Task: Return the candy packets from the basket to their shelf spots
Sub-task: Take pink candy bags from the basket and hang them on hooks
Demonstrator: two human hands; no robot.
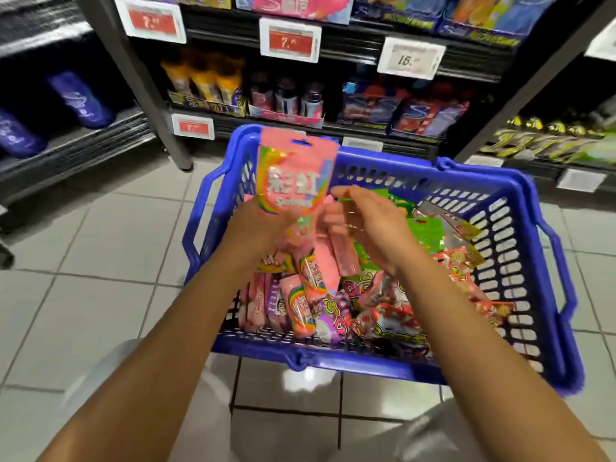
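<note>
One pink packet (296,175) above left grip (263,228)

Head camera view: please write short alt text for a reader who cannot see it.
A left hand holds up a pink candy packet over a blue basket full of candy, while the right hand hovers open beside it. Shop shelves with price tags stand behind.

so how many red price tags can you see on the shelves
3. One red price tag at the upper left, a second to its right on the same shelf edge, and a third on the lower shelf, left of the basket. The hands may hide more.
</note>
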